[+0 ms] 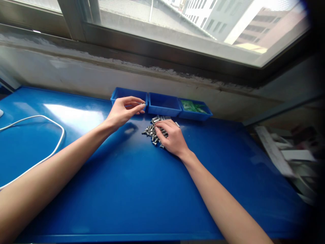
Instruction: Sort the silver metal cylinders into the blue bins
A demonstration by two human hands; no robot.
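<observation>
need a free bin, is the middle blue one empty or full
Empty as far as shows: the middle bin has only bare blue floor, while the right bin holds green packets.

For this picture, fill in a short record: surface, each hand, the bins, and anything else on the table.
Surface: blue table below a window
Left hand: raised at the left blue bin, fingers pinched on what looks like a small metal piece
Right hand: resting on a pile of small metal parts
Bins: three in a row; the right bin holds green items
Other: white cable at left
</observation>
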